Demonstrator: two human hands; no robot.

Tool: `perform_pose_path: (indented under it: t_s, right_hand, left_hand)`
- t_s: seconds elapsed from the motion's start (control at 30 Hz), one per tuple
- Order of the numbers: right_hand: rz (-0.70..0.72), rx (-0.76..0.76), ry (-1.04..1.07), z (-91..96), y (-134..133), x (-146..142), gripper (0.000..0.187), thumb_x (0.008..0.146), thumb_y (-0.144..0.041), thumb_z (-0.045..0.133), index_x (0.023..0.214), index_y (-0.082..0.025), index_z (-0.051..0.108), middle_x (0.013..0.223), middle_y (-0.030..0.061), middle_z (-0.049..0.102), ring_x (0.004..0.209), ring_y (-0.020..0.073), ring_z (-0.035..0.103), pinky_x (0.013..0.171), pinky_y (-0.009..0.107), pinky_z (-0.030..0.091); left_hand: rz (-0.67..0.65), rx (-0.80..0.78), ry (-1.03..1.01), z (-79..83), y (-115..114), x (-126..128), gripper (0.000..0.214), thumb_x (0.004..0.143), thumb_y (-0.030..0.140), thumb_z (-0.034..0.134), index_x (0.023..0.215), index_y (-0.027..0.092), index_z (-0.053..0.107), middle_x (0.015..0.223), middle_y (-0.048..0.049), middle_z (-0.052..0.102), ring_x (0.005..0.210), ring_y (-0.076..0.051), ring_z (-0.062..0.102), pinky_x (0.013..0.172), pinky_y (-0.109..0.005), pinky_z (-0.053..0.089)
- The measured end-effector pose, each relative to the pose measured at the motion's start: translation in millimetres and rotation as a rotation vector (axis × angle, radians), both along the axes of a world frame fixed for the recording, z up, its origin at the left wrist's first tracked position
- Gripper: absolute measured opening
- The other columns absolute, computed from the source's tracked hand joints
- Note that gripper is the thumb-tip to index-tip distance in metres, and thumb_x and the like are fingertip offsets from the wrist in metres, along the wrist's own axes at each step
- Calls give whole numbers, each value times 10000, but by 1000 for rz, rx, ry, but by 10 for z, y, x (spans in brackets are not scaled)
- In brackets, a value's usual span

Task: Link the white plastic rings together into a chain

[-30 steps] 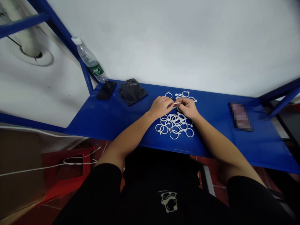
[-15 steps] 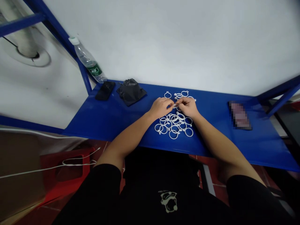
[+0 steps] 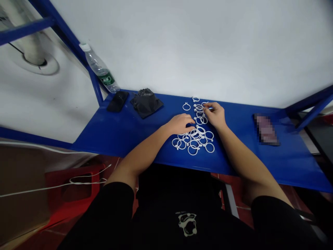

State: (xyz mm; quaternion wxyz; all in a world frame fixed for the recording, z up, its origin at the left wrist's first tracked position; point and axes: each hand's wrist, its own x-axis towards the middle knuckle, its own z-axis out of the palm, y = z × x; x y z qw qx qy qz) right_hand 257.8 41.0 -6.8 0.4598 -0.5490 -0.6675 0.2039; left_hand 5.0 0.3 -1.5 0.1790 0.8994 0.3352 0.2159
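Note:
Many thin white rings with small end tabs, like plastic curtain rings, lie on the blue table (image 3: 125,139). A loose pile of rings (image 3: 193,149) is nearest my body. Over its far left edge is my left hand (image 3: 180,124), palm down, fingers curved and apart, with no ring visible in it. My right hand (image 3: 215,114) is beside a second group of rings (image 3: 199,119) farther back. Its thumb and forefinger are slightly apart next to those rings, and it partly covers some of them. Single rings lie apart: one ring (image 3: 186,107) to the left, another ring (image 3: 196,99) near the wall.
At the back left are a crumpled black bag (image 3: 146,103), a dark phone (image 3: 118,101) and a clear bottle with a green label (image 3: 102,73). A blurred-out phone-like object (image 3: 266,129) lies right. Blue frame bars (image 3: 309,100) and a white wall (image 3: 192,48) bound the table.
My hands were together over a small white piece and are now apart. The right moved back and right, the left slightly toward the near pile. Another ring now lies near the wall.

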Motion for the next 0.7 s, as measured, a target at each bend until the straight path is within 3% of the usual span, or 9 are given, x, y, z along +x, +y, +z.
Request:
perform_pose_path:
  t_s: [0.13,0.37,0.53,0.7]
  right_hand:
    - [181,-95,-61,90,-61,27,265,871,-441,735,929,-199,829,800,58,775,677,192,626,673,352,508]
    - [600,-312,-196,306,-187,78,227,816,-437,812,871,-218,810,796,30,780,695,168,649,647,325,493]
    - [699,-382,-377,356,-212,125,191,824,-345,798,975,-245,861,763,-5,767,640,143,626,619,317,459]
    - [658,-301,-433,303,-220,73,126,816,-260,734,897,-235,827,727,-10,747,633,141,617,629,312,436]
  left_hand:
    - [-39,-68,33,28,-64,23,197,1011,254,724,1164,253,848,1236,-64,788,1155,-248,746,1008,-394,594]
    - [-8,-78,92,24,-38,19,187,979,197,641,958,226,824,1070,-57,780,938,-203,731,831,-345,551]
    - [37,-51,82,-10,13,-18,146,927,179,653,896,224,788,1015,-59,763,892,-206,703,780,-336,524]
    - [7,-43,73,-15,35,-37,231,985,210,587,880,223,792,990,-62,772,884,-207,714,804,-343,530]
